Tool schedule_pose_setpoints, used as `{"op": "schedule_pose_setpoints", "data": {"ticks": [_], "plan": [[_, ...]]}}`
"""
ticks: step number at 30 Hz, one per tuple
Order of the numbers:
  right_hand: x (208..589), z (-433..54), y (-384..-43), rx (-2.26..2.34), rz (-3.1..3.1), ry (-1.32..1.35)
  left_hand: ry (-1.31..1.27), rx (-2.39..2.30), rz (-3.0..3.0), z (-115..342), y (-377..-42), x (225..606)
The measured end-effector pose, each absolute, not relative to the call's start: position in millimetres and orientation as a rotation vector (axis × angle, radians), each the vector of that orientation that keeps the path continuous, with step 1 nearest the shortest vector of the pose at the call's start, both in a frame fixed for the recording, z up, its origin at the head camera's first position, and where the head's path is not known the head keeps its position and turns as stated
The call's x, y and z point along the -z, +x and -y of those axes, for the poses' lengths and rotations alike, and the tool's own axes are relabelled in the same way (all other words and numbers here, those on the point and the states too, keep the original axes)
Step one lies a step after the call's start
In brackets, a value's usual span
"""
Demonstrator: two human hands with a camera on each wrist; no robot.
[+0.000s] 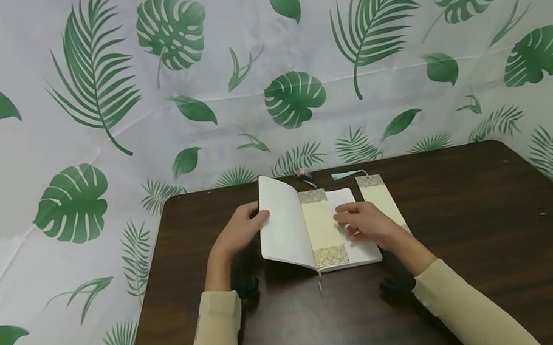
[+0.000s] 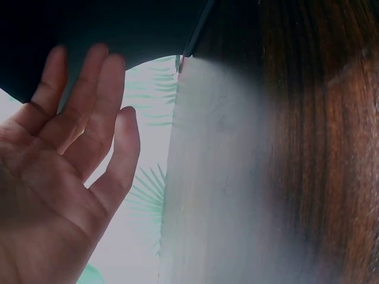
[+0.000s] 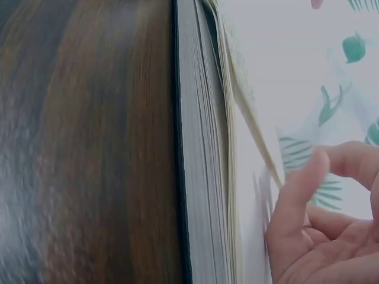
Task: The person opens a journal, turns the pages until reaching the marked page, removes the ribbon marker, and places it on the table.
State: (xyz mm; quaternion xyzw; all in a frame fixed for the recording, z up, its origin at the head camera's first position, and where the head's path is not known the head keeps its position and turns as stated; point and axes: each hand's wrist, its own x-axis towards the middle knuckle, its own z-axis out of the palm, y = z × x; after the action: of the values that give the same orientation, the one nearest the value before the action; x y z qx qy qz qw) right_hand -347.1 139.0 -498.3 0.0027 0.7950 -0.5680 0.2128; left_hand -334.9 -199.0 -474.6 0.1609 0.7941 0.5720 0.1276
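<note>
An open notebook (image 1: 281,221) with blank white pages and a dark cover (image 2: 136,29) lies on the table. My left hand (image 1: 243,227) holds its raised left side at the outer edge, thumb on the page and fingers behind. A cream bookmark (image 1: 321,223) with patterned ends lies along the inner side of the right page. My right hand (image 1: 369,223) is over that page, fingertips close to the bookmark's right edge. In the right wrist view its fingers are loosely bent, with nothing visible between them. A second cream bookmark (image 1: 377,195) with a light blue tassel lies to the right, partly behind the right hand.
The dark wooden table (image 1: 487,234) reaches back to a white leaf-print backdrop (image 1: 240,31). A small dark item with some pink, perhaps a tassel (image 1: 305,176), shows behind the notebook. A thin ribbon (image 1: 321,283) hangs from the notebook's near edge.
</note>
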Motion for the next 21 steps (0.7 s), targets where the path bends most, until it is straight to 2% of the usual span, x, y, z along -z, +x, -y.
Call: {"op": "schedule_pose_setpoints", "data": {"ticks": [7,21], "plan": [[498,-134,-346,1.558,-2.254,-0.068,0.45,-1.677,-2.305,199,-335,475],[496,-125,-343,1.669,-2.25,-0.033,0.421,-1.67,-2.313,199,-336,477]]}}
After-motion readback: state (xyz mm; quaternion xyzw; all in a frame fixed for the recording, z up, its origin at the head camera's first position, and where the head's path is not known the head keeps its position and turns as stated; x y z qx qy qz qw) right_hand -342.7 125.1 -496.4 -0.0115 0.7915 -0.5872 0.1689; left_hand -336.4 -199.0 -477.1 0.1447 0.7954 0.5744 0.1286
